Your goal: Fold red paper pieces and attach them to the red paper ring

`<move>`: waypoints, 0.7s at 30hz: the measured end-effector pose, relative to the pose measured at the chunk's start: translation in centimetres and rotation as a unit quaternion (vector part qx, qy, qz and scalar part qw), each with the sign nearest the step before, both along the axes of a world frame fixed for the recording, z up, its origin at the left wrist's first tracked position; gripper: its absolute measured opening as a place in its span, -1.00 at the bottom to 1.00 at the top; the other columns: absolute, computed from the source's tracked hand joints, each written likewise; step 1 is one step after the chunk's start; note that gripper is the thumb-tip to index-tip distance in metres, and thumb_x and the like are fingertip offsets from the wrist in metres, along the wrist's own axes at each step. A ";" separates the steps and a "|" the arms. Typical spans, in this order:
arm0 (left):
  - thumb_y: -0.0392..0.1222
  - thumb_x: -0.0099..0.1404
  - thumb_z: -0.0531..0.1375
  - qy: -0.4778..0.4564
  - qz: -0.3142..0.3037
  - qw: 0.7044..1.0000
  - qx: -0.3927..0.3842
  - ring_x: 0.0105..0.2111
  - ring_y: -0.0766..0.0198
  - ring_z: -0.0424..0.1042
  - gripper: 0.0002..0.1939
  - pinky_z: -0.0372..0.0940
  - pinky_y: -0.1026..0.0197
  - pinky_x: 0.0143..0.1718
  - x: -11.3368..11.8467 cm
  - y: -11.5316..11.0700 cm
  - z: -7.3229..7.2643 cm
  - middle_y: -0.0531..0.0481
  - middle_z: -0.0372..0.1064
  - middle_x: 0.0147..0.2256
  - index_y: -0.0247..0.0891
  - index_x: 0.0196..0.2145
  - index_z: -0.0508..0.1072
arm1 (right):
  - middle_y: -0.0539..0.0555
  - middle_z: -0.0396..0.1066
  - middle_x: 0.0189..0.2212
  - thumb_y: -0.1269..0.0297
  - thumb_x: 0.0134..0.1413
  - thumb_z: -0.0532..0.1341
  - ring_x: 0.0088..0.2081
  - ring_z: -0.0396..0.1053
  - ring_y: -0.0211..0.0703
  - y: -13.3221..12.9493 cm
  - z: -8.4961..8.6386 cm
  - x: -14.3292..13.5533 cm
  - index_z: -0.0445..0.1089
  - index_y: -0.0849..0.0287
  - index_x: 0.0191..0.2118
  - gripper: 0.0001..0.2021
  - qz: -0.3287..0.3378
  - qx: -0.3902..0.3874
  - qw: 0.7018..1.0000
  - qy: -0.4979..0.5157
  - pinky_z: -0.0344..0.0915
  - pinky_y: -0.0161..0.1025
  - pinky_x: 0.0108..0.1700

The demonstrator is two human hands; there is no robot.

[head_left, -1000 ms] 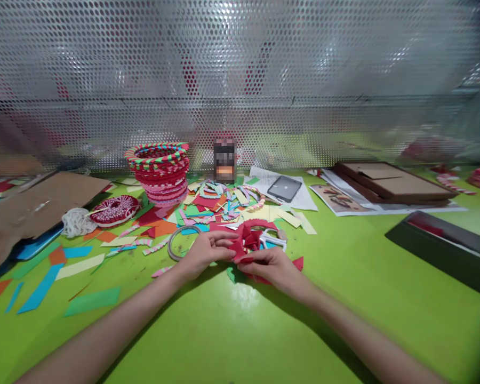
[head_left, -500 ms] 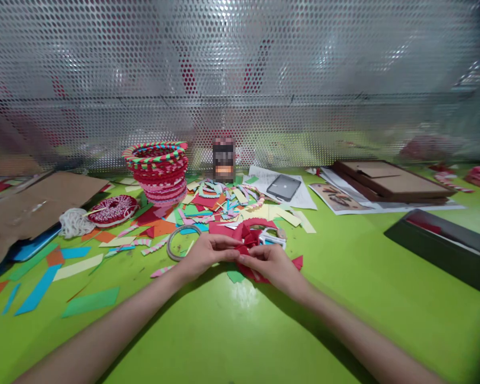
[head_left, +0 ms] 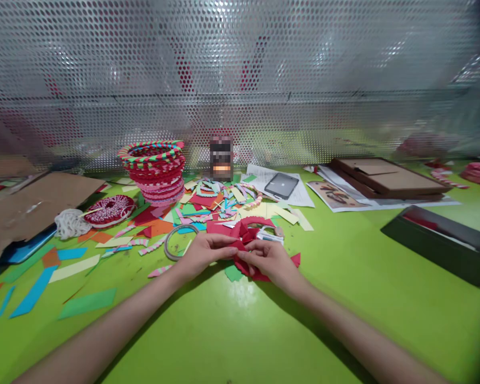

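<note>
Near the middle of the green table, my left hand (head_left: 202,255) and my right hand (head_left: 270,261) meet at a folded piece of red paper (head_left: 244,234). The fingertips of both hands pinch it from either side. More red paper shows under and behind my right hand. A grey ring (head_left: 168,244), like a roll of tape, lies just left of my left hand. White-handled scissors (head_left: 270,234), partly hidden, rest behind my right hand. A small green scrap (head_left: 233,273) lies below the fingers.
Paper strips (head_left: 74,268) and scraps spread over the left and centre. A striped basket (head_left: 156,176), a round red-and-white piece (head_left: 110,210), and white yarn (head_left: 71,223) stand left. Toward the right are a tablet (head_left: 281,185), brown boards (head_left: 396,176) and a dark box (head_left: 440,245). Perforated metal rises behind.
The view has shifted slightly, so the table items appear a little further left. Between my fingers, the red paper has changed shape and angle. Both hands keep their pinch on it.
</note>
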State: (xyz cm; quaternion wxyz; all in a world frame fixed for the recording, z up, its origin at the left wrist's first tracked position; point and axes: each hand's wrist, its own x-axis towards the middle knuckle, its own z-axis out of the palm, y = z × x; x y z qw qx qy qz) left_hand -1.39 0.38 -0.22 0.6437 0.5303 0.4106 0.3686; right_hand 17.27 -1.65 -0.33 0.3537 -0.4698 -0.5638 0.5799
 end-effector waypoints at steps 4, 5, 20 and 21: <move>-0.16 -0.01 0.41 -0.004 0.005 1.000 0.005 -0.36 0.24 0.52 -0.70 0.39 0.20 -0.20 0.0 0.0 -0.2 -0.13 0.58 -0.33 -0.33 -0.29 0.61 | -0.05 0.36 -0.71 0.01 -0.13 0.37 -0.67 0.27 -0.31 0.0 -0.1 -0.2 0.34 0.22 -0.38 -0.63 -0.036 -0.006 0.999 0.037 0.16 -0.36 -0.60; -0.15 -0.01 0.42 -0.009 0.013 1.000 0.001 -0.37 0.24 0.52 -0.69 0.39 0.20 -0.20 0.1 0.0 -0.2 -0.12 0.58 -0.34 -0.33 -0.29 0.61 | -0.07 0.36 -0.73 0.03 -0.15 0.39 -0.68 0.28 -0.30 0.0 -0.1 -0.2 0.32 0.20 -0.35 -0.61 -0.044 -0.009 0.998 0.045 0.17 -0.36 -0.61; -0.23 0.02 0.38 0.023 0.044 0.993 0.104 -0.37 0.29 0.44 -0.86 0.29 0.28 -0.29 0.0 0.1 -0.2 -0.05 0.55 -0.37 -0.26 -0.39 0.63 | -0.05 0.37 -0.70 0.01 -0.11 0.37 -0.70 0.28 -0.34 -0.1 0.1 0.0 0.33 0.21 -0.37 -0.63 -0.059 -0.023 0.995 0.075 0.19 -0.37 -0.62; -0.23 0.01 0.38 0.027 0.046 0.994 0.098 -0.39 0.30 0.44 -0.86 0.29 0.28 -0.30 0.0 0.1 -0.2 -0.05 0.55 -0.39 -0.27 -0.39 0.62 | -0.04 0.38 -0.70 0.01 -0.09 0.36 -0.70 0.27 -0.34 -0.1 0.1 0.1 0.35 0.23 -0.37 -0.63 -0.054 -0.025 0.995 0.075 0.18 -0.38 -0.63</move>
